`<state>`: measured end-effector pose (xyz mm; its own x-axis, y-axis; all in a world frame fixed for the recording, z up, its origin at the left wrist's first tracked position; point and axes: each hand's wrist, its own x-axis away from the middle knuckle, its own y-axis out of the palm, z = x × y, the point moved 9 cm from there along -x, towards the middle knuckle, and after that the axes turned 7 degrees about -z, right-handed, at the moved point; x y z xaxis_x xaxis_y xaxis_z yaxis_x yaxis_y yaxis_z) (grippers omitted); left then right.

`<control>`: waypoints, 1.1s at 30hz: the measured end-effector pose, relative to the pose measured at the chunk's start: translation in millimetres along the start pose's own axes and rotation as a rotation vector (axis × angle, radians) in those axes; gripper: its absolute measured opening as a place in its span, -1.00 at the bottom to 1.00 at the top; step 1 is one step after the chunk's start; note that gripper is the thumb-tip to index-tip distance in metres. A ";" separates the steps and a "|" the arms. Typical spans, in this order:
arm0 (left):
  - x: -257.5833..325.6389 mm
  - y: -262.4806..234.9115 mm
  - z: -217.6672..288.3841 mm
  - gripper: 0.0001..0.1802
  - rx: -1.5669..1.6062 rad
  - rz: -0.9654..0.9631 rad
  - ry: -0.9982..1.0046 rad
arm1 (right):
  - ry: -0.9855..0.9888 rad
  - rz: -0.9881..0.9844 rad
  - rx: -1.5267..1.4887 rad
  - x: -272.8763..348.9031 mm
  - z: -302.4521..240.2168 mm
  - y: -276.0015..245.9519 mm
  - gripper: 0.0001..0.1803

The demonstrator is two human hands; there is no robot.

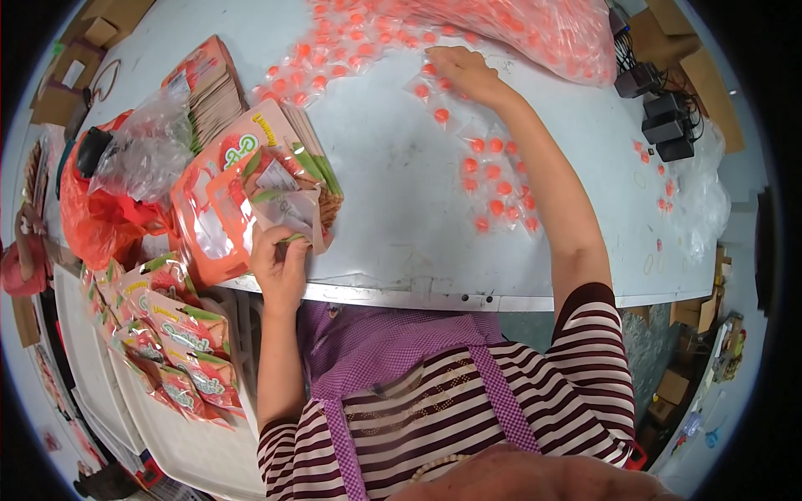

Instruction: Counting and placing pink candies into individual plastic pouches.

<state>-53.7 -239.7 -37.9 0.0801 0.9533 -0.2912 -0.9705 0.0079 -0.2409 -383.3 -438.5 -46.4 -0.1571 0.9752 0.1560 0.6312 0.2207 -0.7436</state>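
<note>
Stand-up pouch [280,196], orange-green, is pinched at its lower edge by the left hand [280,265]. Right hand [464,71] rests fingers curled on wrapped orange candies [439,88] on the white table [393,200].

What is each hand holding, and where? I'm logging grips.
Left hand pinches an open orange pouch at its lower edge. Right hand rests on small wrapped orange candies; grip unclear.

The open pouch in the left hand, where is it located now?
In the head view the open pouch is at the left, near the table's front edge, held by the left hand over a stack of flat orange pouches.
</note>
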 end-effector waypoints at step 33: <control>-29.2 71.8 129.9 -0.74 -0.687 -0.318 0.381 | -0.375 0.167 0.456 194.4 -41.7 48.0 -0.70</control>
<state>-155.3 -227.7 73.6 0.5164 0.7691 -0.3766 -0.5446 -0.0445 -0.8375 -351.8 -237.6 -24.7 -0.3933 0.9046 -0.1643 0.2951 -0.0450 -0.9544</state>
